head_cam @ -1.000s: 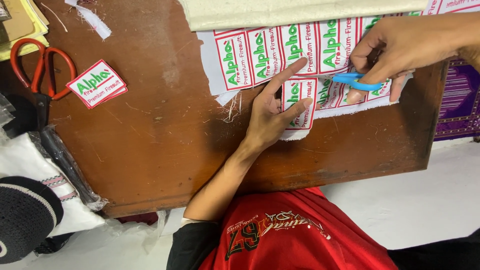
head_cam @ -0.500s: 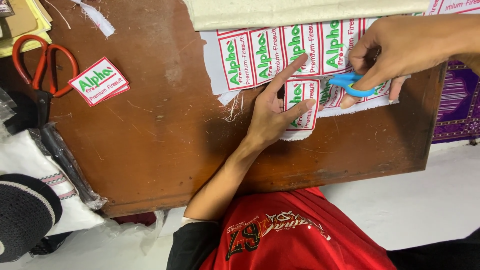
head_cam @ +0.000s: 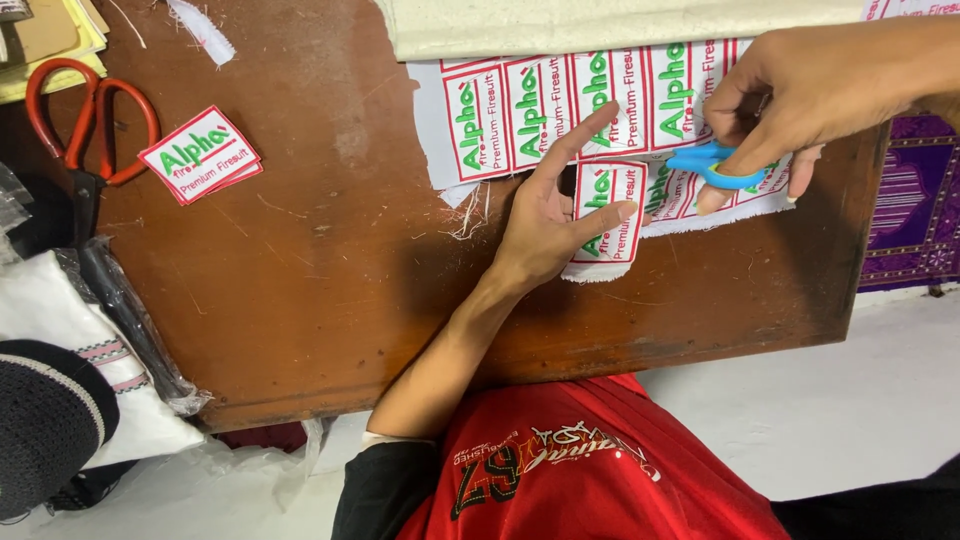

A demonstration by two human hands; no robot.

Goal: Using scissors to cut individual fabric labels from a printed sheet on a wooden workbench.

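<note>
Holds small blue-handled scissors (head_cam: 715, 165) in the right hand (head_cam: 800, 85), grip clamped through the loops, blades hidden under the fingers, so cannot tell how far apart. Works at the right part of a white sheet of embroidered patches (head_cam: 520, 110), each red-bordered with green lettering, lying along the far edge of the wooden surface (head_cam: 330, 290), partly tucked under a folded cream cloth (head_cam: 600, 20).

Presses down with the left hand (head_cam: 545, 225), grip spread and closed on nothing: forefinger stretched across the sheet, thumb on a partly freed patch (head_cam: 605, 215) hanging from the sheet's near edge, just left of the scissors.

Elsewhere: a small stack of cut patches (head_cam: 200, 155) toward the far left corner, red-handled scissors (head_cam: 85, 130) just beside it, loose threads scattered between.

Risks, as judged from here:
- Cutting into a red border, with the rows packed so tightly and little white margin between them.
- Nicking the left thumb, resting so near the blades.
- Skewing the cut, should the sheet slide under the light pressure of spread fingers.
- Fraying the edge further, with threads already loose along the sheet's near side.
</note>
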